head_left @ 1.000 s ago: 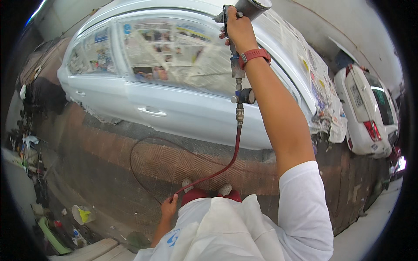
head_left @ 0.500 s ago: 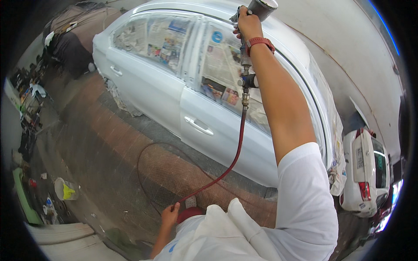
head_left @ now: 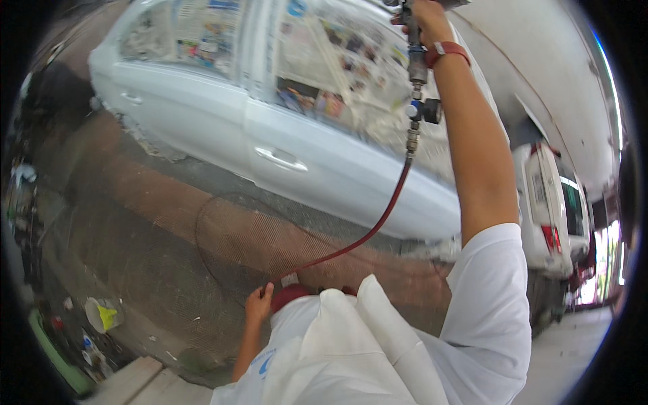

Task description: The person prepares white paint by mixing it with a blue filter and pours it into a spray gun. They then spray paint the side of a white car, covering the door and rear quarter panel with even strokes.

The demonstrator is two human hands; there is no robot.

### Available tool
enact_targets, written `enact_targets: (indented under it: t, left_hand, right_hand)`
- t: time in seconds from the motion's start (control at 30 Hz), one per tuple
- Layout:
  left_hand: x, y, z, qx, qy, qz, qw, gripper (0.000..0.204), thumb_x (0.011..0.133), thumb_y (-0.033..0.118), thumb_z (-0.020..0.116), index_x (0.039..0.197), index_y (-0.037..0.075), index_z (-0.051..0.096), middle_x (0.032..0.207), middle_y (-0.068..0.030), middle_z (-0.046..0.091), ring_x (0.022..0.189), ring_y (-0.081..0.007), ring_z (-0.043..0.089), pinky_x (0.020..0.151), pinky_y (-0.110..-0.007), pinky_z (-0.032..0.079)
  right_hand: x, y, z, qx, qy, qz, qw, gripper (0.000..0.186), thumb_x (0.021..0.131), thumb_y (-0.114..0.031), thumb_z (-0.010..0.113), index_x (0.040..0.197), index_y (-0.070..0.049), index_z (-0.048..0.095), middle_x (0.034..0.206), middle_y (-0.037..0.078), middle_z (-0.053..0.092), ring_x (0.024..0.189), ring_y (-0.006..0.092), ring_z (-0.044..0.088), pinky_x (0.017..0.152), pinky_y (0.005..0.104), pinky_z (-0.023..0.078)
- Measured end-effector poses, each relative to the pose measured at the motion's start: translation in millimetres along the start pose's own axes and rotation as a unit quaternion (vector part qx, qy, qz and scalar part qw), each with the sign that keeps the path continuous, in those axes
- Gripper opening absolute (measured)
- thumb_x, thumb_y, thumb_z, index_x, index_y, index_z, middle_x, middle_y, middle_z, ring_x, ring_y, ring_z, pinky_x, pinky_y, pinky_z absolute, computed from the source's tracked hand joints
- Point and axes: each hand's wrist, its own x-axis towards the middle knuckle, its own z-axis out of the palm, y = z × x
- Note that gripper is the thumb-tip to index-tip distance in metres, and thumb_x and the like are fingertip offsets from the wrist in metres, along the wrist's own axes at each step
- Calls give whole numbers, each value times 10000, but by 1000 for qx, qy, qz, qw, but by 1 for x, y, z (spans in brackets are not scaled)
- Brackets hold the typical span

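Right hand is raised at full arm's reach near the top edge of the view, fingers wrapped tight around the grip of a spray gun; the gun's upper body is cut off by the frame edge. A red strap sits on the right wrist. Below the grip hangs a metal fitting with a small black regulator knob just beside the forearm.

A red air hose runs from that fitting down in a long curve toward the lower centre, where it meets the left hand. Left hand is low, close to the body, fingers curled around the hose; a further thin dark loop of line lies on the ground in front of it.

The gun is held over the roof line of a pale blue car, side-on to the person. The car's windows are masked with newspaper; door handles remain exposed. The car stands on brown patterned paving.

A white vehicle stands well apart at the right. Containers and litter lie at lower left, blurred
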Motion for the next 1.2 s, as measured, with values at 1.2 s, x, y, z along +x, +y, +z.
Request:
enact_targets:
  t: [1.2]
  left_hand:
    - [-135, 45, 192, 318, -17, 99, 943, 947, 855, 851, 597, 1258, 9, 759, 1158, -274, 754, 1146, -447, 704, 1006, -512, 539]
  right_hand:
    - [-375, 370, -588, -324, 248, 307, 860, 724, 1078, -568, 452, 962, 92, 727, 707, 219, 712, 581, 350, 717, 540, 473, 552]
